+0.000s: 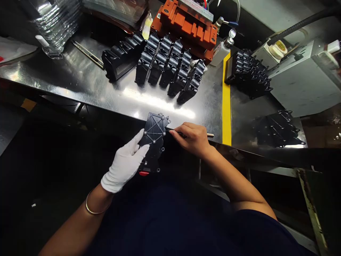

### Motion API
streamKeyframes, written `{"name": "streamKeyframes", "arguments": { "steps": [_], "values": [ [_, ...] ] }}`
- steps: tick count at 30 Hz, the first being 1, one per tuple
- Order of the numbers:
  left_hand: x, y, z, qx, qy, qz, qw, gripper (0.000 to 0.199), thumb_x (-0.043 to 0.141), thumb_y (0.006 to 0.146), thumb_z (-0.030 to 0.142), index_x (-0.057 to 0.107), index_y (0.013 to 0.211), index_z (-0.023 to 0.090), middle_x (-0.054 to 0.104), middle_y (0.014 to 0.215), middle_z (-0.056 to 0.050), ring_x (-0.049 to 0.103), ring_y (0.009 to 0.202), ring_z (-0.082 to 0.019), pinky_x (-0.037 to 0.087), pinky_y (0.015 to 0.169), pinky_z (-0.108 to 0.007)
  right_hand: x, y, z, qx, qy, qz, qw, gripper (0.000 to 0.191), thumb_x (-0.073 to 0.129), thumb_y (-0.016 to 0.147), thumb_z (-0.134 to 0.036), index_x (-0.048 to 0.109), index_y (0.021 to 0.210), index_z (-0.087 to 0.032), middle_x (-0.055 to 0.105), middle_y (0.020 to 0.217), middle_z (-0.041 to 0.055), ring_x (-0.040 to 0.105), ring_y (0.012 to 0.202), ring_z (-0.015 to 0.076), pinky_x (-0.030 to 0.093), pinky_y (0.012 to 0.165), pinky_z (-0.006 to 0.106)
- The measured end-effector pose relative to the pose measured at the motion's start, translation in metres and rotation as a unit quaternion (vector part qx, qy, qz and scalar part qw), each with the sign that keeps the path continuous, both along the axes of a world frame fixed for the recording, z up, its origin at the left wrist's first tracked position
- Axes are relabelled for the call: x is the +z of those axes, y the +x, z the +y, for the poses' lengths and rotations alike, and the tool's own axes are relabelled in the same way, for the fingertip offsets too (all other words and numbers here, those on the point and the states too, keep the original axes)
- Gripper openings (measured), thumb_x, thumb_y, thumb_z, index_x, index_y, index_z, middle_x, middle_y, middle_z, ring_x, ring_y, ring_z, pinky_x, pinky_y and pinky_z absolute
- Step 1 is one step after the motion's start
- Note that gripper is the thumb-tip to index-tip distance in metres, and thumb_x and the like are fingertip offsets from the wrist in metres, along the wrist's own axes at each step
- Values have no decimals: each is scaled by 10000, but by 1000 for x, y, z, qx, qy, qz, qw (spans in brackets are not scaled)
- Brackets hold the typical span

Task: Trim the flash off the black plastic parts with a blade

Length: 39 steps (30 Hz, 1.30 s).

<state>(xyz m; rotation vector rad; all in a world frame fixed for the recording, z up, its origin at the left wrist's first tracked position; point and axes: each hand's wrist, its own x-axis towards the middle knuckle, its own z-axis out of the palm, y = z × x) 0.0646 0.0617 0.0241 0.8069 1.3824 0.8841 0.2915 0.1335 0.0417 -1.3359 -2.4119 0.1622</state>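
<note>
Left hand (124, 165): I see it in a white glove, its fingers clamped on the black housing (155, 126), thumb across the ribbed face; I take the low grip as a way to steady the piece and leave its upper part exposed.
Black housing: held up in front of the near edge of the tabletop (106, 96), ribbed face toward my camera, screws and small lugs in view, likely turned so for sight and reach. A red piece (144, 173) shows at its lower end.
Right hand (195, 138): bare, fingers pinched around a slim tool (210, 135), its pale end sticking out behind; the pinch looks chosen for fine control. The tip points at the housing's side edge, but I cannot tell whether it touches.
Black row (160, 60): similar parts stand on edge, side by side, which I judge saves room and eases picking up.
Yellow stripe (226, 117): runs between that row and the right-hand group (245, 71), perhaps to separate batches.
Orange fixture (186, 25): behind the row, beside a white bottle (220, 53).
</note>
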Motion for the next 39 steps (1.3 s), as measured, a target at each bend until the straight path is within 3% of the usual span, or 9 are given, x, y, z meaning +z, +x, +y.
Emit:
{"name": "streamKeyframes", "arguments": {
  "steps": [8,17,21,26,32,39],
  "values": [
    [2,0,1,0,14,22,1000,740,714,775,394,484,1446,185,386,597,61,342,541,-66,375,512,-182,4,1,3,4,1,-26,1000,459,496,943,-472,700,720,-126,569,675,20,428,617,-20,199,588,179],
    [8,-1,5,-4,25,40,999,707,708,787,388,502,1429,175,459,606,52,374,535,-58,430,535,-176,12,3,13,61,-2,-39,997,408,511,934,-451,720,745,-156,576,686,8,426,623,-30,189,582,163],
    [6,0,4,-3,27,35,999,712,701,794,403,493,1437,183,500,636,39,398,553,-62,437,542,-175,9,4,13,35,-11,-39,999,475,482,944,-484,710,726,-129,568,674,26,422,610,-22,186,574,175],
    [4,2,4,-2,32,39,999,716,709,785,401,500,1435,184,406,588,60,360,531,-61,400,502,-169,5,1,4,9,18,-18,1000,426,518,936,-442,702,712,-130,571,665,17,425,598,-28,198,572,172],
    [-1,7,4,19,22,13,1000,754,706,777,407,476,1453,165,517,664,26,422,578,-74,456,571,-196,-1,-3,-11,-31,28,19,999,396,552,924,-424,697,719,-118,566,661,20,432,593,-34,247,578,149],
    [-4,8,4,18,32,28,999,725,702,785,381,485,1447,177,342,602,65,315,540,-63,352,489,-170,-8,-1,-14,-54,46,55,996,349,564,919,-378,698,714,-130,581,667,-1,480,609,-34,292,594,138]
  ]
}}
